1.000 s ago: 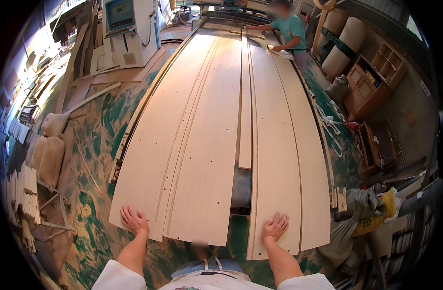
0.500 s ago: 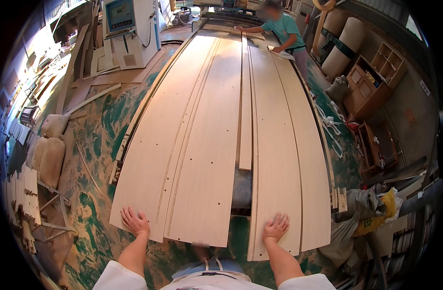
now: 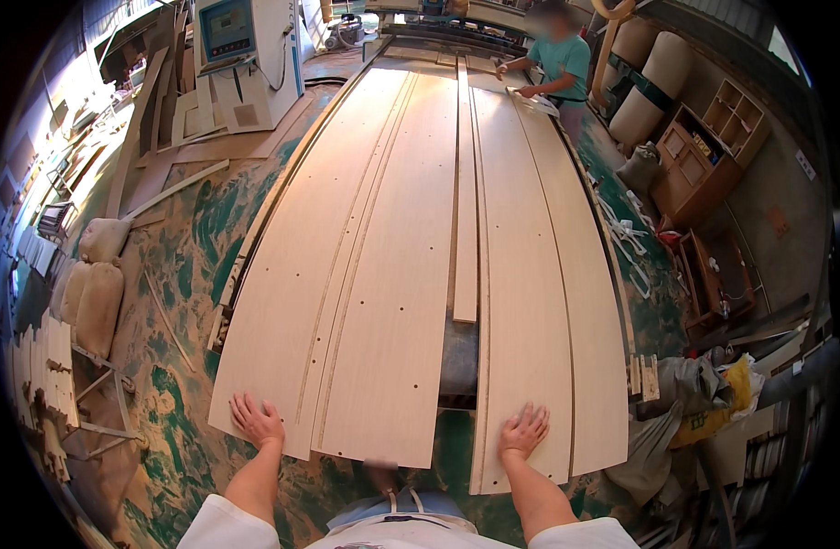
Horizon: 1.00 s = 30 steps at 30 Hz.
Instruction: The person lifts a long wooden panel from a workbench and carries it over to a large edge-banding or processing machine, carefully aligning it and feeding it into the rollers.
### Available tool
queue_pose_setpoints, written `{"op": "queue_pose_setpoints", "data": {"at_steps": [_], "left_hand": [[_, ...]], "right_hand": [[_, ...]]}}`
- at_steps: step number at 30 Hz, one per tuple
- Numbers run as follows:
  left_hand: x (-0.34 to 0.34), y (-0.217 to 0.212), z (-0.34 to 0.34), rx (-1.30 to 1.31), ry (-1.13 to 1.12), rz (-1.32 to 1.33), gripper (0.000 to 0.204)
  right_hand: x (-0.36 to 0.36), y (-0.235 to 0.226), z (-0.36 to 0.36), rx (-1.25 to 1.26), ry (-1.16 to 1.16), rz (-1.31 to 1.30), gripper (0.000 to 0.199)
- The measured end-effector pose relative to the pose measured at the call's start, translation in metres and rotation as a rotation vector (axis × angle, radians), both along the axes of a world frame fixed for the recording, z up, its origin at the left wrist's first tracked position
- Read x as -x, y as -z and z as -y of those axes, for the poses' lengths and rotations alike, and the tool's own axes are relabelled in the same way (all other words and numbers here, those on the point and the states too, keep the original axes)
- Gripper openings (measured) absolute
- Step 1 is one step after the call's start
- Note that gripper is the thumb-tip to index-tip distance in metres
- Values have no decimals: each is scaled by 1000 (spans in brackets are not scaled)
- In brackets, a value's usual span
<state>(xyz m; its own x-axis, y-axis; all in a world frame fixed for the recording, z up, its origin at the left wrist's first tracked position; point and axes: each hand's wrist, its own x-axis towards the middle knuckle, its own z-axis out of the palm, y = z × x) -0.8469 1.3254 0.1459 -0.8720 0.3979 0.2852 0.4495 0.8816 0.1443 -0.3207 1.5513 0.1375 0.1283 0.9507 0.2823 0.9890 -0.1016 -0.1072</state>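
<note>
Long, pale wood-grain panels, laid lengthwise side by side; near ends under two bare hands.
We list the outer left panel (image 3: 273, 320) beneath our left hand (image 3: 258, 420), and the panel just right of the central gap (image 3: 522, 302) beneath our right hand (image 3: 525, 432); fingers loosely spread, gripping nothing that we can see. Both lie on a dark grey machine bed (image 3: 459, 360), overhanging the dusty green floor (image 3: 453, 439); a narrow, pale wooden strip (image 3: 465, 229) occupies the gap. Far end: the co-worker in a teal shirt (image 3: 566, 62) has drawn back an arm that reached across; our hands and panels stay practically put, so we judge only the far-end handling altered.
</note>
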Motion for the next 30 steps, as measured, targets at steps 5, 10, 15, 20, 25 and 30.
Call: {"op": "queue_pose_setpoints", "data": {"at_steps": [5,10,15,20,25,30], "left_hand": [[0,1,0,-6,-2,1,53],[1,3,0,-23,7,-35,53],[-1,-1,-2,-32,14,-35,52],[-1,-1,-1,-35,15,-55,52],[0,1,0,-30,10,-31,54],[1,3,0,-13,-11,-2,54]], "right_hand": [[0,0,0,0,3,-3,55],[-1,3,0,-2,7,8,55],[-2,4,0,-2,6,5,55],[-1,4,0,-9,0,2,55],[-3,4,-1,-14,-1,4,56],[-1,-1,0,23,-1,-15,56]]}}
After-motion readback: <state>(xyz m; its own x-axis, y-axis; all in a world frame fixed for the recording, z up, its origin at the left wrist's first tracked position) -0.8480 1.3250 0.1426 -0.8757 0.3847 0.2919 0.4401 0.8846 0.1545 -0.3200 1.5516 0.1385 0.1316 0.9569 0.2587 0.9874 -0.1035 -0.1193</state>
